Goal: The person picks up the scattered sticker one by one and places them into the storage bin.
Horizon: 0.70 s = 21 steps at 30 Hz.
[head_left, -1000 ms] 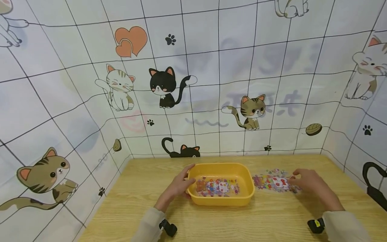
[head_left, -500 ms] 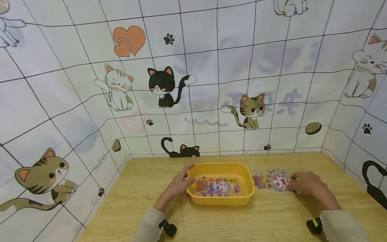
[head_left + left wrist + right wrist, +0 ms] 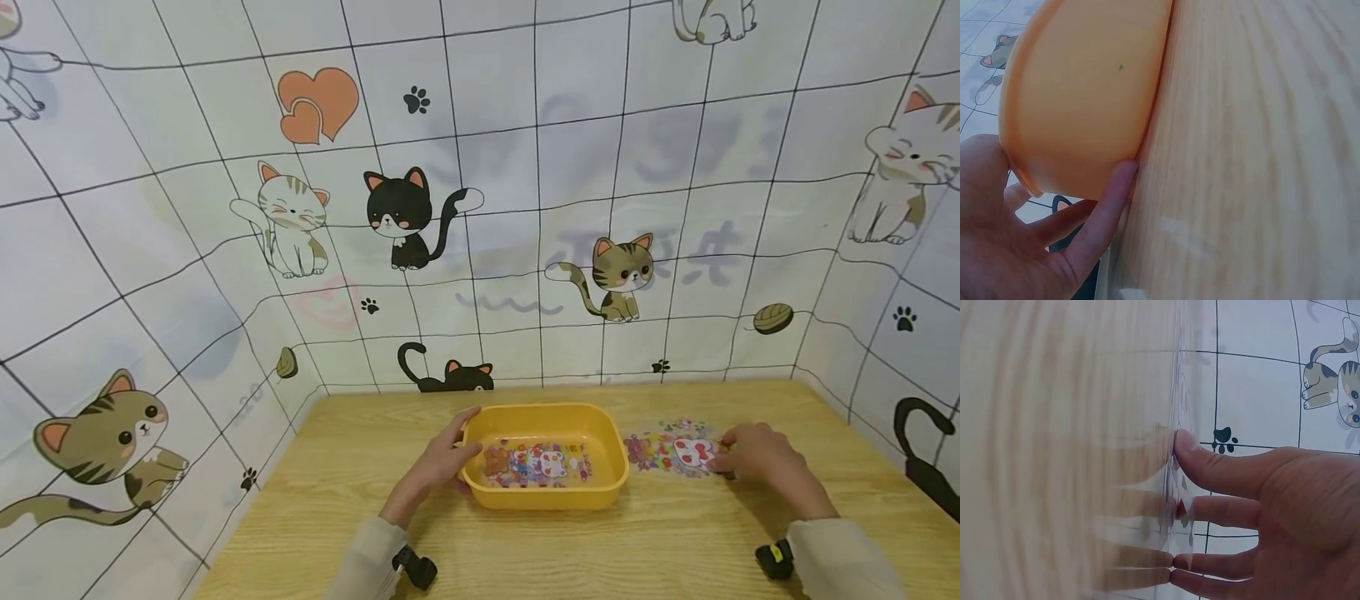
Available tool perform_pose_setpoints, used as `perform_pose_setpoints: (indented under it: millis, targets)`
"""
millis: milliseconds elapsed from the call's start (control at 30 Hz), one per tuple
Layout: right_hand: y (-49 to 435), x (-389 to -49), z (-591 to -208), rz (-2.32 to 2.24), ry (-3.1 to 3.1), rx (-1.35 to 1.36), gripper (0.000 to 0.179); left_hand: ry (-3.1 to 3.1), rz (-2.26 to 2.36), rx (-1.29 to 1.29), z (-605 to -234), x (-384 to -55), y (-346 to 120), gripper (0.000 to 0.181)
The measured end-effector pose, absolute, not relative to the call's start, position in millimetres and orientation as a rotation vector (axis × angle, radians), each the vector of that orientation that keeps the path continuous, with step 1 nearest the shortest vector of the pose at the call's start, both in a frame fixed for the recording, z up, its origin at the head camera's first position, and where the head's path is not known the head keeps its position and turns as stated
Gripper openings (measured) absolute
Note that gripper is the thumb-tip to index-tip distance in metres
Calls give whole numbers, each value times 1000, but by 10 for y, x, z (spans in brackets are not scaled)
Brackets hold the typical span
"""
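Observation:
My left hand (image 3: 448, 457) grips the left end of a yellow plastic tub (image 3: 551, 498), the thumb over the rim and the fingers against its outer side. The left wrist view shows this hand (image 3: 1041, 244) around the tub's end (image 3: 1079, 106). Inside the tub lies a clear sheet of cartoon stickers (image 3: 551, 463). A second clear sticker sheet (image 3: 678, 450) lies flat to the right of the tub. At its right edge my right hand (image 3: 765, 462) pinches it between thumb and fingers. In the right wrist view, the sheet's edge (image 3: 1184, 481) is slightly raised at the fingertips (image 3: 1186, 441).
The tub and the sheet stand on a light wood-grain table (image 3: 570, 558). Behind and at both sides rises a white gridded wall covering (image 3: 510, 192) printed with cartoon cats. A small black device (image 3: 416, 569) is strapped at each wrist.
The right hand has come lower and slightly left onto the sheet's right edge, its fingers nearer the table. The left hand and the tub stay in place; the head view shifts slightly.

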State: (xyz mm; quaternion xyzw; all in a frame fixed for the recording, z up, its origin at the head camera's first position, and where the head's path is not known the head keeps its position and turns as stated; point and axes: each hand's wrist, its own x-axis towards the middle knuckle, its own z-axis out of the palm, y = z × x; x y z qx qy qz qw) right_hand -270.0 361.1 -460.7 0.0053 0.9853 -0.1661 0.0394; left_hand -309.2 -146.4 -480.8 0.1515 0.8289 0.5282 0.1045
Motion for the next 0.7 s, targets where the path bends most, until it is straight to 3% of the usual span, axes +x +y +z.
perform_pose_setpoints:
  millis: [300, 567, 700]
  targets:
    - [3552, -2686, -4566, -578, 3053, 45, 46, 2439, 1568, 447, -4785, -3068, -1460, 63]
    - [3507, -2660, -4582, -678, 3027, 115, 49, 2431, 1566, 456, -4785, -3068, -1456, 63]
    - [3511, -2643, -4593, -749, 3017, 88, 39, 2438, 1559, 452, -4789, -3067, -1460, 64]
